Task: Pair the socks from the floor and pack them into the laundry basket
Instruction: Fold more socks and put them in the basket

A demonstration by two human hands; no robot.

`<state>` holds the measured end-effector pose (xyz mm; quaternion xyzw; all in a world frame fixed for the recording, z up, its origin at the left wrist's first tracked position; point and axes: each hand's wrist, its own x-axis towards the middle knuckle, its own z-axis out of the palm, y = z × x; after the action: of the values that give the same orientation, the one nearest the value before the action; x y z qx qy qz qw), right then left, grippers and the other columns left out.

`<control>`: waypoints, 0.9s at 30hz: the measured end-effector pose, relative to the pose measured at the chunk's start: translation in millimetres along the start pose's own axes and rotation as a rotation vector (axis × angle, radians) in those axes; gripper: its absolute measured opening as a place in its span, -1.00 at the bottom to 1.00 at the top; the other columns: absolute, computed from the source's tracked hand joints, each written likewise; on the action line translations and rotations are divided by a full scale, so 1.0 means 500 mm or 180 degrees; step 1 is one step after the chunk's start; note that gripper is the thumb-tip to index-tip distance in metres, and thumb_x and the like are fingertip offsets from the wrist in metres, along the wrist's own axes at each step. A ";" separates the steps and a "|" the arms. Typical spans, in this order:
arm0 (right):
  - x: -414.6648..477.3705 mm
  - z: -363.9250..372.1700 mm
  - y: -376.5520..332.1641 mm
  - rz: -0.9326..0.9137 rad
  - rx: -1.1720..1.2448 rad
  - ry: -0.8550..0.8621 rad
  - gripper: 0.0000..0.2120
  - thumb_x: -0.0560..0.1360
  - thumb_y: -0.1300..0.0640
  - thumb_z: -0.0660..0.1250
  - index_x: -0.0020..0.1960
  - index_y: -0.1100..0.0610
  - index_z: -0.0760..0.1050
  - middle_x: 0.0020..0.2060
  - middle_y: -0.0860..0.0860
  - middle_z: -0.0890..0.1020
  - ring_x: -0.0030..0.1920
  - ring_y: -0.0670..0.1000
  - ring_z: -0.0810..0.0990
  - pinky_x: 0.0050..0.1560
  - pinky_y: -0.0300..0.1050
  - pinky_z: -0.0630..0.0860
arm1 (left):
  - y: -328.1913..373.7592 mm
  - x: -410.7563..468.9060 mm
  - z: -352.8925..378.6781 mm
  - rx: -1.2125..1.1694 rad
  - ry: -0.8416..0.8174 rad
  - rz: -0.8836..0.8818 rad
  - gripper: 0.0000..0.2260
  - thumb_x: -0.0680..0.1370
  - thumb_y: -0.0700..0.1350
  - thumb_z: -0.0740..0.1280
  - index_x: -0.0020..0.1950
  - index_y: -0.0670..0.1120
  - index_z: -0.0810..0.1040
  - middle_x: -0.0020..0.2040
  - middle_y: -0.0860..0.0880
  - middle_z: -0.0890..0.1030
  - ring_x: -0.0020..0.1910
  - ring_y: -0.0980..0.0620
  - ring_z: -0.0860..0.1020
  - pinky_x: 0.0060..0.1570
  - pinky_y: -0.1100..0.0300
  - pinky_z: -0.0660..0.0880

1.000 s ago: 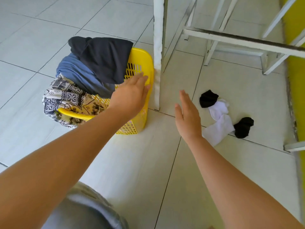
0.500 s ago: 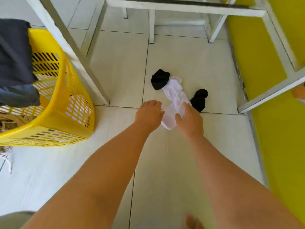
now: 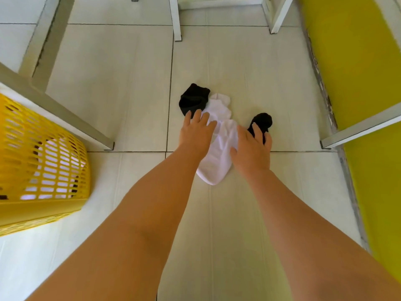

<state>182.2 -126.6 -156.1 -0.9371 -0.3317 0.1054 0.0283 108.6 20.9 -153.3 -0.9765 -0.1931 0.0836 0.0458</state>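
Several socks lie together on the white tiled floor. One black sock (image 3: 194, 99) is at the upper left of the pile, another black sock (image 3: 261, 121) at the right. A white sock (image 3: 220, 106) lies between them, and a longer white sock (image 3: 217, 161) stretches toward me. My left hand (image 3: 196, 132) is spread, fingertips touching the near edge of the left black sock. My right hand (image 3: 252, 149) rests on the long white sock, fingers reaching onto the right black sock. Neither hand has lifted anything. The yellow laundry basket (image 3: 41, 170) stands at the left.
White metal frame legs (image 3: 65, 118) cross the floor between basket and socks, with more legs (image 3: 176, 18) at the back and a bar (image 3: 360, 128) at the right. A yellow wall (image 3: 358, 61) runs along the right side.
My view has dropped and closed in on the socks. Both hands moved forward: the left from beside the white sock up to the left black sock, the right onto the right black sock.
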 end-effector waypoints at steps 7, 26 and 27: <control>0.013 0.008 -0.024 0.0074 0.0131 0.0314 -0.51 0.44 0.23 0.31 0.36 0.11 0.39 0.07 0.05 0.62 0.25 0.15 0.39 0.49 0.14 0.01 | 0.013 0.024 0.012 -0.0044 0.0226 0.0166 -0.65 0.53 -0.14 0.35 0.30 -0.08 0.43 0.26 -0.09 0.45 0.27 -0.13 0.39 0.42 -0.03 0.23; -0.051 -0.161 -0.088 0.1146 0.3180 -0.0065 -0.80 0.49 0.19 0.31 0.10 0.17 0.43 -0.11 0.01 0.50 -0.09 0.09 0.48 -0.34 -0.18 0.31 | -0.127 -0.109 -0.163 -0.6023 0.0188 -0.1928 -0.82 0.64 -0.14 0.11 -0.05 -0.09 0.48 -0.05 -0.09 0.53 -0.07 -0.11 0.51 -0.01 -0.03 0.50; -0.057 -0.171 -0.093 0.1103 0.3218 -0.0143 -0.68 0.49 0.18 0.33 0.22 0.18 0.42 -0.01 0.03 0.52 -0.02 0.10 0.50 -0.31 -0.19 0.34 | -0.133 -0.121 -0.168 -0.6169 0.0148 -0.2028 -0.83 0.65 -0.15 0.10 0.00 -0.10 0.48 -0.02 -0.09 0.53 -0.03 -0.11 0.52 0.07 -0.05 0.51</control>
<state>150.4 -106.7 -61.6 -0.8450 -0.0805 0.2751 0.4514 44.0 54.1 -53.9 -0.4981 -0.4276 -0.1437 -0.7405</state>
